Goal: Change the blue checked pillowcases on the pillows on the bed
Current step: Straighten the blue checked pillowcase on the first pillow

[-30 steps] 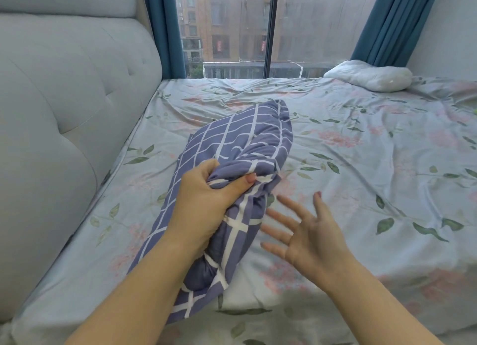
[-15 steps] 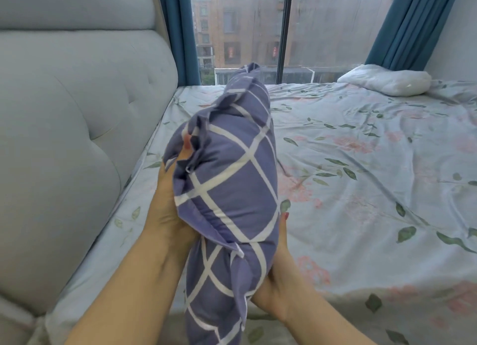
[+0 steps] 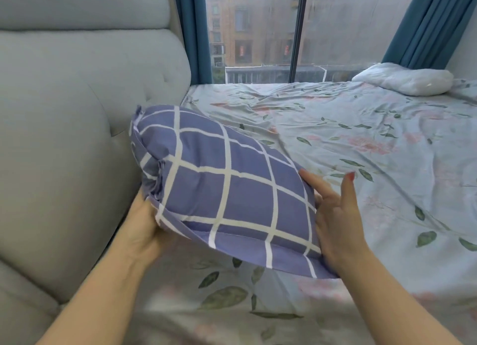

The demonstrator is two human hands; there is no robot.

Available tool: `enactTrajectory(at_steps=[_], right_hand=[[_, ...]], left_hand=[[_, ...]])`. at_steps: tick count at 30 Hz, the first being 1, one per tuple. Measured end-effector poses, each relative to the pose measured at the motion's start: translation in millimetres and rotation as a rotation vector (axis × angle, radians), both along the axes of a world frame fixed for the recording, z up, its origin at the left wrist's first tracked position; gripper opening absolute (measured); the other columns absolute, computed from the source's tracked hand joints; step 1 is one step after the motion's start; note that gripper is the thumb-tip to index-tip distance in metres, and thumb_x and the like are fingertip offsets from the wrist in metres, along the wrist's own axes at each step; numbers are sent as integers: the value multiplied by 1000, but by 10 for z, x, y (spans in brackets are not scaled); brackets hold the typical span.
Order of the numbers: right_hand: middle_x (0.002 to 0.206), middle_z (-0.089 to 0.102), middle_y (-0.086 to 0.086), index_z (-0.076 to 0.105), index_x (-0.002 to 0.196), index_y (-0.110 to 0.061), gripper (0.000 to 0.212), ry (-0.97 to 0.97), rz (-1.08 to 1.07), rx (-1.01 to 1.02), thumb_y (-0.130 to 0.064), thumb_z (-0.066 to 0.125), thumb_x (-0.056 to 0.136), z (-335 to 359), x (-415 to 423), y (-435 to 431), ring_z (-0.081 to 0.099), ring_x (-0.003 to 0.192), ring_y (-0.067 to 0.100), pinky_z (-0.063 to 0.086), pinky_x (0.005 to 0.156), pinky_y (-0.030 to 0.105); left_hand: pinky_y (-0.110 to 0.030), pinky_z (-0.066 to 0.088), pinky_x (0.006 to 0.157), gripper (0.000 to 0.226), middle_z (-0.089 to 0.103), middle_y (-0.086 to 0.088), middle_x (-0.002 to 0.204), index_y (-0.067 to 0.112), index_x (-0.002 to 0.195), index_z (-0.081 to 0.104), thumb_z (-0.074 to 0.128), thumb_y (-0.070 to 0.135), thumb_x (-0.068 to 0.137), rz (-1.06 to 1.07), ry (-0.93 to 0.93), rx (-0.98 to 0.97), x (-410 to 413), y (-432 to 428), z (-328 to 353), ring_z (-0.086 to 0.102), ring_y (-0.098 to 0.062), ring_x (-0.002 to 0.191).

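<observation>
Beside headboard [image 3: 64,138] at 9 o'clock, use left hand [image 3: 143,223], wrapped under the bunched end of pillow [image 3: 227,195] with fingertips hidden, as anchor, pillow at centre over bed [image 3: 374,143]. Curl right hand [image 3: 338,215], at 3 o'clock and straight-fingered against the opposite edge, round that corner, then peel case [image 3: 201,148] off from the bunched end, probably the opening, steadily rather than yanking.

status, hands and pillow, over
Left hand under bunched end of blue checked pillow, fingers hidden. Right hand open against its other side. White pillow far off, not in the way.
</observation>
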State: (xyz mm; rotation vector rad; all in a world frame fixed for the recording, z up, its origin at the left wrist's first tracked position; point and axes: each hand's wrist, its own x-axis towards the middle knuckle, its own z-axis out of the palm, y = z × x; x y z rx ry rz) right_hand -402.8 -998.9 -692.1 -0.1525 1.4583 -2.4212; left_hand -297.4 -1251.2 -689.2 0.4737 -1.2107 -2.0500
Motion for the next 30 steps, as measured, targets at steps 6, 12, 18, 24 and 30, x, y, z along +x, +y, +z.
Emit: enactTrajectory(at_steps=[6,12,18,24,30], right_hand=[[107,65,7,70,116,-22,61,-119,-73,249,-66,33,94,-160,-15,-7,64,75,23,54,73,39],[110,61,14,43,140,-35,65,-261,137,580,-74,27,90,-274,31,-83,52,62,24,42,55,32],[96,75,3,69,102,-24,64,-138,162,766,-78,41,81,-334,85,-198,69,87,23,55,84,36],[85,70,22,66,89,6,71,195,-81,648,-63,54,80,-108,86,6,64,67,18,49,63,29],[91,73,16,70,93,-1,70,51,76,833,-67,48,85,-258,-3,175,68,77,22,51,73,33]], left_hand=[[-22,43,105,61,64,0,131,18,120,72,51,66,88,-480,18,106,451,-421,215,58,-3,120],[-37,56,78,44,75,-3,107,29,121,61,65,48,82,-337,-635,-174,475,-431,32,74,-19,87],[-23,47,79,50,68,8,106,24,123,61,71,51,82,-142,-717,-351,353,-382,-36,64,-9,89],[-25,52,72,17,71,9,99,27,109,61,64,28,93,-277,-649,-294,278,-270,-141,67,-10,84],[-47,56,89,70,75,-15,97,4,117,66,83,46,65,-269,-815,-127,256,-362,-202,72,-33,90]])
